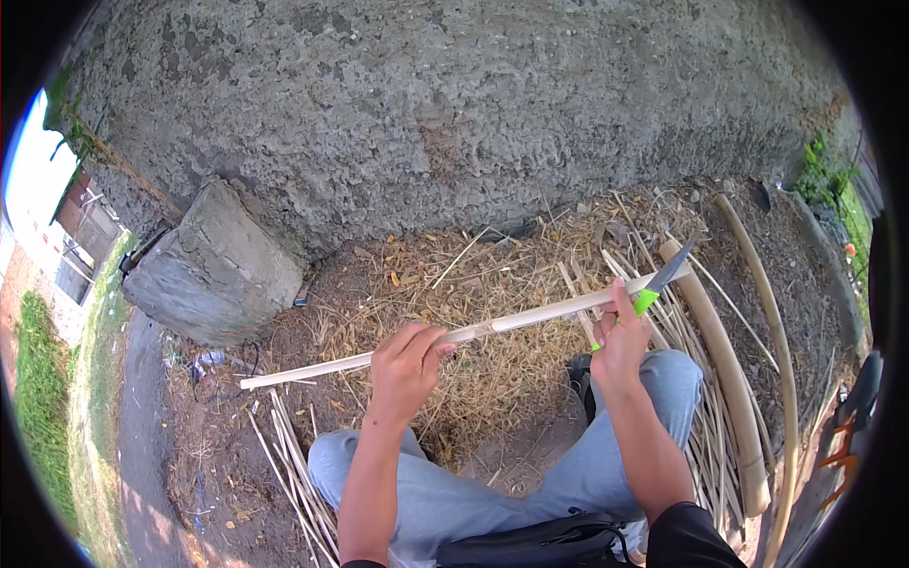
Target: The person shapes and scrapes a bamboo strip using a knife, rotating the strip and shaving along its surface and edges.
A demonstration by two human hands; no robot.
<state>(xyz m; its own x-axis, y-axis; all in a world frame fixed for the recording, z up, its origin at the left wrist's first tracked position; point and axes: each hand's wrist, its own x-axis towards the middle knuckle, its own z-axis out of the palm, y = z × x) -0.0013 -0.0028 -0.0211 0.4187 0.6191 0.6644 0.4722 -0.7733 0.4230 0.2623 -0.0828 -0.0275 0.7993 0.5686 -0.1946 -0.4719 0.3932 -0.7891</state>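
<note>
The person is sitting with knees bent, and the left grip [407, 364] is closing over a long pale strip [549, 312] of what looks like split bamboo, pinching it between thumb and fingers. The right grip [620, 341] is curling around the green handle of a knife [653, 292], with fingers also resting against the strip near its right end, where the blade is lying close by; whether the edge is touching the wood, one cannot tell. The strip is hanging in the air above the straw-like shavings [473, 383] on the ground, slanting a little, its left end sitting lower in the view and running well past the left grip. Judging by its slender build, it is probably being light to lift, stiff along its length yet somewhat springy, and its smooth face is likely offering little bite to dry fingers. A joint is showing as a mark between the two grips, and this spot is perhaps handling less evenly than the plain lengths. The long faces are seeming the best place for holding, pinched flat between thumb and fingertips and clear of the blade, since split edges may be carrying splinters. To the right, thin strips [696, 407] are lying bunched beside a thick bamboo pole [724, 379], while more slender strips [295, 473] are resting by the left knee.
</note>
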